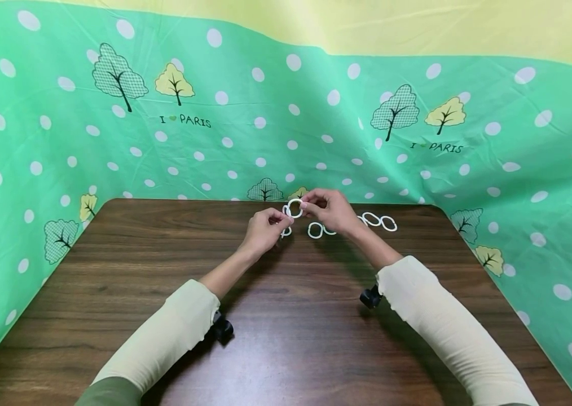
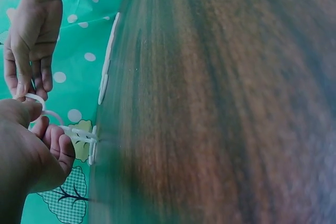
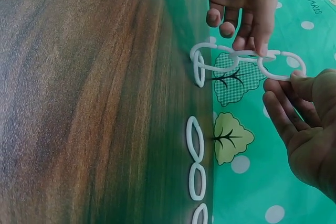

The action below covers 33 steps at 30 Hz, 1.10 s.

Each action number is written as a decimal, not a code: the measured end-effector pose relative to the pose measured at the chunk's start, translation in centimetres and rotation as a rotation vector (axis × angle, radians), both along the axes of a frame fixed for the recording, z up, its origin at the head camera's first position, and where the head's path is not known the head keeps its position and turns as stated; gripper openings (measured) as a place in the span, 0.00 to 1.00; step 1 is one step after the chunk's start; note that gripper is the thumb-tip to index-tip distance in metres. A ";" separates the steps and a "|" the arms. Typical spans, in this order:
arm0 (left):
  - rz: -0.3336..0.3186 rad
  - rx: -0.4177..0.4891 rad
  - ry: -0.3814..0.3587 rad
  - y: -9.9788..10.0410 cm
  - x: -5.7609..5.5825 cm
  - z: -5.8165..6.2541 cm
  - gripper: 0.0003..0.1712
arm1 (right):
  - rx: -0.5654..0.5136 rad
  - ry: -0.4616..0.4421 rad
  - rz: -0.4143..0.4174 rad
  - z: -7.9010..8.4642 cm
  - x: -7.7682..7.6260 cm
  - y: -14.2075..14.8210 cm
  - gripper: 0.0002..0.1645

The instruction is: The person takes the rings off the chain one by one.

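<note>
Near the far edge of the table, my right hand (image 1: 330,211) pinches a white oval ring (image 3: 277,77) between thumb and fingertips. My left hand (image 1: 263,230) pinches another white link where it meets that ring; in the right wrist view the two look hooked together. From the left fingers hangs a short chain (image 3: 216,70) of similar links, its lowest link (image 3: 198,77) touching the table. Both hands are raised above the tabletop, close together. The left wrist view shows the links partly hidden behind the left thumb.
More white rings (image 1: 309,230) lie in a row along the far part of the wooden table (image 1: 286,316), some hidden behind the right hand and forearm. A green dotted cloth (image 1: 245,129) hangs behind and beside the table.
</note>
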<state>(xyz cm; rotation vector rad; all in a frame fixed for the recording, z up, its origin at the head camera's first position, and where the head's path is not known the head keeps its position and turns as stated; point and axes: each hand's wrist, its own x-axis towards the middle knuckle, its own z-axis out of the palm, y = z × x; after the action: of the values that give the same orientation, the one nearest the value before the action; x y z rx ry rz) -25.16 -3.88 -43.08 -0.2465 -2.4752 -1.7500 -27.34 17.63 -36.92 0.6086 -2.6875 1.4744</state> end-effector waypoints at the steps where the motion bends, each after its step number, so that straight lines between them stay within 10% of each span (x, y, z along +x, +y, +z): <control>1: -0.002 0.007 -0.005 0.0 0.0 0.0 0.11 | 0.007 0.003 -0.001 -0.1 0.0 0.0 0.11; 29: 0.005 -0.028 -0.042 1.3 0.6 1.2 0.09 | 0.067 0.069 0.037 0.0 1.1 -0.6 0.11; 33: 0.024 -0.054 -0.021 1.1 -2.8 -2.6 0.07 | 0.063 0.093 0.033 -0.2 1.1 -0.7 0.10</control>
<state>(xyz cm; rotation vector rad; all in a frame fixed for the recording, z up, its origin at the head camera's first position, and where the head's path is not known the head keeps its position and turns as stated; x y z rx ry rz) -27.98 -2.79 -45.73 -0.2034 -2.5316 -1.6878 -26.25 16.97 -37.09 0.7095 -2.6746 1.3379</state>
